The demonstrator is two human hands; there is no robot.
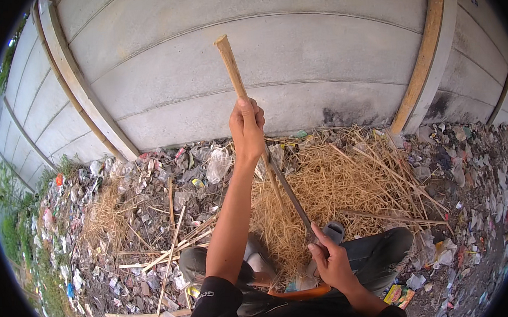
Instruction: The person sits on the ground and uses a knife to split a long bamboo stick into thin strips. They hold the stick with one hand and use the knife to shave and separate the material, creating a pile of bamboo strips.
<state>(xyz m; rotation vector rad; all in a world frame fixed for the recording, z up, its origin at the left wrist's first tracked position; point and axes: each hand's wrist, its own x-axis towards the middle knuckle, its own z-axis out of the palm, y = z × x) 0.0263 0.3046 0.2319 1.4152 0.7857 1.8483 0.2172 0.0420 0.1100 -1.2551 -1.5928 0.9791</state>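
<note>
My left hand [247,127] is stretched out ahead, closed around a pale bamboo strip [232,67]. The strip's squared upper end rises in front of the wall, while its thinner lower part slants down toward the shavings between my feet. My right hand [333,264] is closed low in front of my body on a long, dark, narrow knife [291,194], seen nearly edge-on. Its far end reaches up beside the strip, just below my left hand; whether the two touch I cannot tell. The knife's grip is hidden by my fingers.
A heap of straw-coloured shavings [337,182] lies ahead of my bent legs. Loose bamboo sticks [172,253] cross the littered ground at left. A grey concrete wall [259,53] with upright posts [425,61] stands beyond. A grey sandal [333,231] shows near my right hand.
</note>
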